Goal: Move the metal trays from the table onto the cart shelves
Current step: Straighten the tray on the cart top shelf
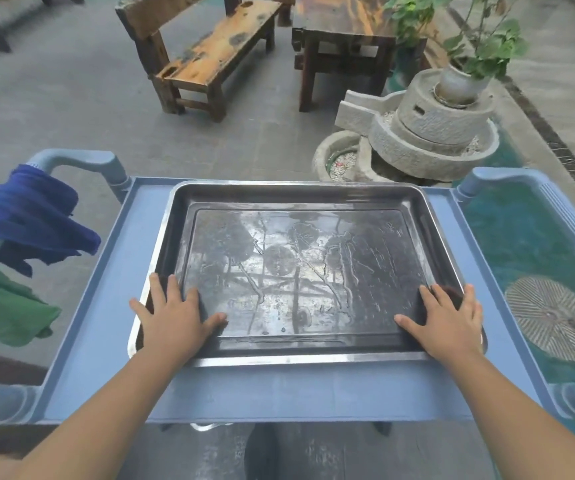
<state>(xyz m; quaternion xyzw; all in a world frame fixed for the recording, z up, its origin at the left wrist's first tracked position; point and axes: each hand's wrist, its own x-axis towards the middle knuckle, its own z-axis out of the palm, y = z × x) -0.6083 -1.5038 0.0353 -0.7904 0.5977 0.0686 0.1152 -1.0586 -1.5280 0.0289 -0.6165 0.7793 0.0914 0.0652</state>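
On the blue cart's top shelf (113,341) sits the metal tray (300,278); left hand (175,317) and right hand (445,320) lie flat, fingers spread, on its near corners, gripping nothing.

no readable text, no labels, no brands, no numbers, no signs anywhere

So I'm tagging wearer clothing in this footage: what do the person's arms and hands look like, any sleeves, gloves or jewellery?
Both forearms are bare up to the frame edge, with no sleeves in view. The left hand and right hand have no gloves, and no rings, watch or bracelet can be seen. The nails look short and unpainted.
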